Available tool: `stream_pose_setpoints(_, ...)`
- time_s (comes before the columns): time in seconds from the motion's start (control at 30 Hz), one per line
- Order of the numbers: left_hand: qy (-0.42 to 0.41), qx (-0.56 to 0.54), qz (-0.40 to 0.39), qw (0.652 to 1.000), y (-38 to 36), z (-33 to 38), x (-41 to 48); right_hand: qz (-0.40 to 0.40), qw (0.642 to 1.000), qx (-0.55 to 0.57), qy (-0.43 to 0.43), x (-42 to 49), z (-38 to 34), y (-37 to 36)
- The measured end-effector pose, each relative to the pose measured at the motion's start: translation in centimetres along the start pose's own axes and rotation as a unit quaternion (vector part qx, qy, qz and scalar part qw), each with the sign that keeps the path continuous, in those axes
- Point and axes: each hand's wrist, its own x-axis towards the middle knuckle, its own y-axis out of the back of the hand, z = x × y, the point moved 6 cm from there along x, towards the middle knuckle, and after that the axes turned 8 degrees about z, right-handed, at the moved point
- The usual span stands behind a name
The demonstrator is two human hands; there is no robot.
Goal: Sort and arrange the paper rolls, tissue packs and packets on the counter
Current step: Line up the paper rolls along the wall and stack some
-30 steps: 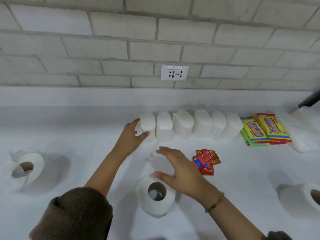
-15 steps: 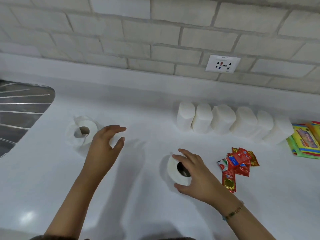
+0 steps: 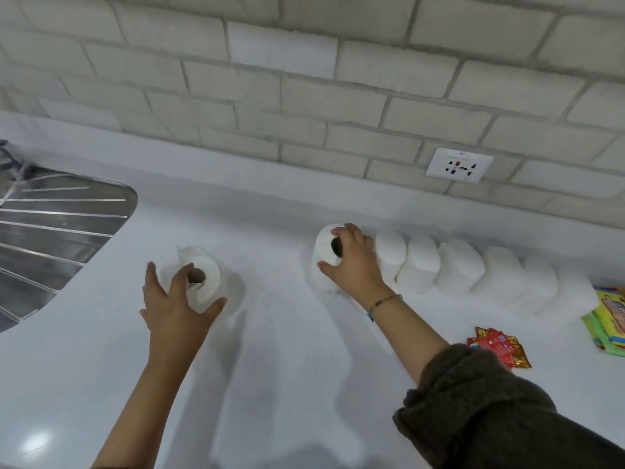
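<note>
My right hand (image 3: 353, 262) grips a white paper roll (image 3: 326, 247) at the left end of a row of several white rolls (image 3: 456, 269) standing along the back of the white counter (image 3: 287, 367). My left hand (image 3: 176, 299) closes its spread fingers around a second roll (image 3: 211, 277) lying with its brown core facing up, left of centre. A small pile of red packets (image 3: 497, 345) lies in front of the row. Yellow and green tissue packs (image 3: 608, 319) sit at the right edge, partly cut off.
A steel sink drainboard (image 3: 50, 231) fills the left edge. A brick wall with a white power socket (image 3: 459, 165) stands behind the counter. My dark sleeve (image 3: 500, 411) covers the lower right.
My right hand carried its roll from mid-counter back to the left end of the row. My left hand reached forward onto the left roll. The view swung left.
</note>
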Motion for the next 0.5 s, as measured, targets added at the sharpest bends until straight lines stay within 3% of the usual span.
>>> stream_pose_setpoints(0.13, 0.038, -0.073, -0.031, 0.996, -1.3, -0.7, 0.0, -0.038, 0.995, -0.085, -0.029, 0.8, 1.7, -2.6)
stream_pose_setpoints(0.3, 0.005, -0.081, -0.084, 0.993, -4.5, 1.9, 1.4, -0.036, 0.99, -0.139, -0.001, 1.3, 1.9, -2.7)
stream_pose_setpoints(0.5, -0.05, -0.105, -0.15, 0.982, -9.5, 7.4, 3.6, 0.043, 0.998, -0.005, 0.048, -1.0, 0.0, 1.1)
